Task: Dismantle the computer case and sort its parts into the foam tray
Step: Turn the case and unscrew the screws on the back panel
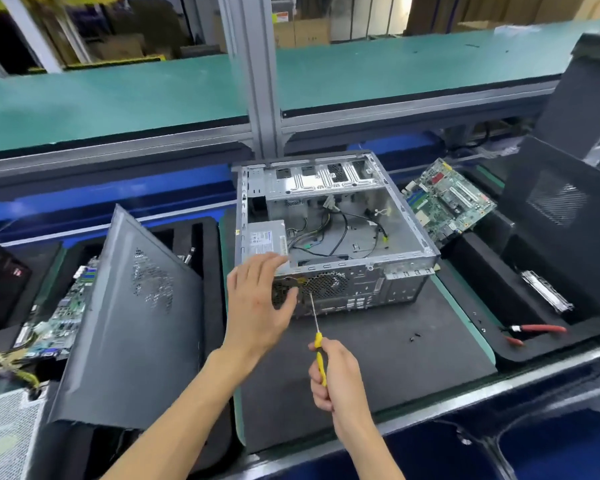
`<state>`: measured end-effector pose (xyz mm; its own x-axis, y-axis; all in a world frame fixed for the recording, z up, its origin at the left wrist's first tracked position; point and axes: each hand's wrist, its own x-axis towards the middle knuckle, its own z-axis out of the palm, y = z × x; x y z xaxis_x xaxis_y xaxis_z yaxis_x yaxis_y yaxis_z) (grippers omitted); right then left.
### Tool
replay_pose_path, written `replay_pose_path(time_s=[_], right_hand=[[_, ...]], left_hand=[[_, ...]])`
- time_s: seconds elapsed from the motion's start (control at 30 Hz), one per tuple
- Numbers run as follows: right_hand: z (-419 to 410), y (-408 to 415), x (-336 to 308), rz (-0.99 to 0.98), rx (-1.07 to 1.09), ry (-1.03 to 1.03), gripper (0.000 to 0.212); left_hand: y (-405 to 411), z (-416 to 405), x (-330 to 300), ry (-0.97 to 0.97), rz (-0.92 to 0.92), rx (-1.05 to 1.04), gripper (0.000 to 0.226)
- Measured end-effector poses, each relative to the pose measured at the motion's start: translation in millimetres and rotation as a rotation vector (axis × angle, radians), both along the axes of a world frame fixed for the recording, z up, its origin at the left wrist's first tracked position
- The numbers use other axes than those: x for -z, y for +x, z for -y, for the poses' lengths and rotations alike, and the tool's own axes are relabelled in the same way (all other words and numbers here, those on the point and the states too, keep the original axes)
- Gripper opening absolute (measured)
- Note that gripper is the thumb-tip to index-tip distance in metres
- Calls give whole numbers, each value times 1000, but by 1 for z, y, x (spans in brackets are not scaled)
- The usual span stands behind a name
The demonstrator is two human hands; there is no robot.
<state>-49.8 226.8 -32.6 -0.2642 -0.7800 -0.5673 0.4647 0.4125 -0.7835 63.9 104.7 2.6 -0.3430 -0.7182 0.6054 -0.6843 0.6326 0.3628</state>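
Unscrewing at the rear of the open computer case (333, 237) on the dark mat (378, 358).
Right hand (336, 375) grips a yellow screwdriver (319, 355), tip at the rear panel; left hand (257, 306), fingers spread, rests on the case's near-left corner by the power supply (265, 239).

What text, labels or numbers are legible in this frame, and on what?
None can be read.
Power supply label: print too small and blurred.
Sign on the rear post: orange and white, illegible.
Motherboard on the right: markings too small.
Motherboard on the left: markings blurred.
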Motion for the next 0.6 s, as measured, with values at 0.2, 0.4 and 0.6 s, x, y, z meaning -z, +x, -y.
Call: replay_pose_path(time_s=[0.2, 0.4, 0.6], right_hand=[[-1, 11, 12, -75, -31, 65, 25], [3, 4, 17, -129, -7, 48, 28], [7, 3, 22, -109, -26, 63, 27]], left_hand=[[15, 6, 15, 100, 269, 8, 72], [-9, 22, 7, 117, 413, 108, 80], [-16, 49, -4, 150, 421, 191, 61]])
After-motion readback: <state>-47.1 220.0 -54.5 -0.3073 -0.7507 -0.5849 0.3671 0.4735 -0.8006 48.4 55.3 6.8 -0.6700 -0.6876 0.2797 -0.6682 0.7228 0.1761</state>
